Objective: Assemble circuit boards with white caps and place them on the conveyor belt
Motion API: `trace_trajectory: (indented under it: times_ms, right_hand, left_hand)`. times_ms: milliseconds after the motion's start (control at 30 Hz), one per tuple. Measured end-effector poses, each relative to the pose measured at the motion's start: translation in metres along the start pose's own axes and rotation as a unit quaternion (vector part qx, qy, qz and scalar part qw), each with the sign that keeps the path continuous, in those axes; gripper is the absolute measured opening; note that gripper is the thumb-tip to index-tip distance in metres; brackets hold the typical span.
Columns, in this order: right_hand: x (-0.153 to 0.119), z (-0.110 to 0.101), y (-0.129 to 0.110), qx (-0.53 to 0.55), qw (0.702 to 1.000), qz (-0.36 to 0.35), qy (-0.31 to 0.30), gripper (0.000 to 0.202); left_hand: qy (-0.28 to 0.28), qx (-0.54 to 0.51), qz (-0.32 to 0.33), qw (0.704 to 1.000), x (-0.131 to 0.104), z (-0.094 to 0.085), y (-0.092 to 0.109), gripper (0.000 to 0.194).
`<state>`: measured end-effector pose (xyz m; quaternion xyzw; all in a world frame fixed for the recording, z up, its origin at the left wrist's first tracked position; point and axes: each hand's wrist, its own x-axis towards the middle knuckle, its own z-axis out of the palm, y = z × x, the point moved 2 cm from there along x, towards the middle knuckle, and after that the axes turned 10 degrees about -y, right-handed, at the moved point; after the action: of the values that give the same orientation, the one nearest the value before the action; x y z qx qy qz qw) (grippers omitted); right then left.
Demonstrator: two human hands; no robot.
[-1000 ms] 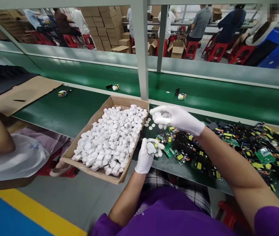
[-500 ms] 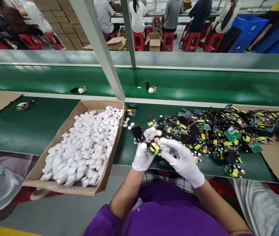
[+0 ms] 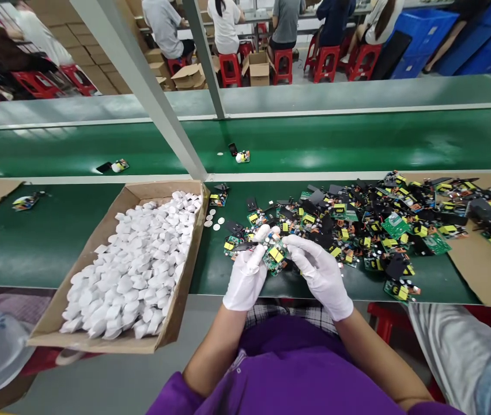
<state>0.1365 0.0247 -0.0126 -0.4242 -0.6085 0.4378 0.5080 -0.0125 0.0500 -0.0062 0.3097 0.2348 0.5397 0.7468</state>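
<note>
Small green circuit board with yellow transformer (image 3: 275, 256): I see it pinched between white-gloved left hand (image 3: 245, 271) and right hand (image 3: 317, 271), both grasping, right of cardboard tray of white caps (image 3: 187, 262). Half-second ago sat higher; now lowered, hands tighter together, fitting continues.

White gloves on L grip (image 3: 245, 271) & R grip (image 3: 321, 274); purple short-sleeve top, plaid below.

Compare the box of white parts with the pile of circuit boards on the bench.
The white parts sit inside a cardboard box; the circuit boards lie loose, spread over the green bench. The parts are plain white; the boards are green, black and yellow. The box overhangs the bench's near edge; the boards stay on it. Both are jumbled heaps.
</note>
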Motion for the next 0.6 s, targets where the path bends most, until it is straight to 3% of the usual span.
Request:
trace_trajectory:
  times_ms: [133,333,600]
  right_hand:
    - [0.0,0.0,0.002,-0.009,1.0,-0.029,-0.004,0.031]
    - [0.004,0.003,0.003,0.015,0.999,-0.007,0.029,0.031]
    - [0.007,0.007,0.002,0.057,0.997,0.035,0.047,0.035]
  left_hand:
    - [-0.011,0.046,0.021,0.999,-0.003,-0.006,0.001,0.051]
    - [-0.043,0.129,0.014,0.991,-0.012,-0.006,0.01,0.07]
    - [-0.069,0.179,0.006,0.982,-0.015,-0.007,0.016,0.067]
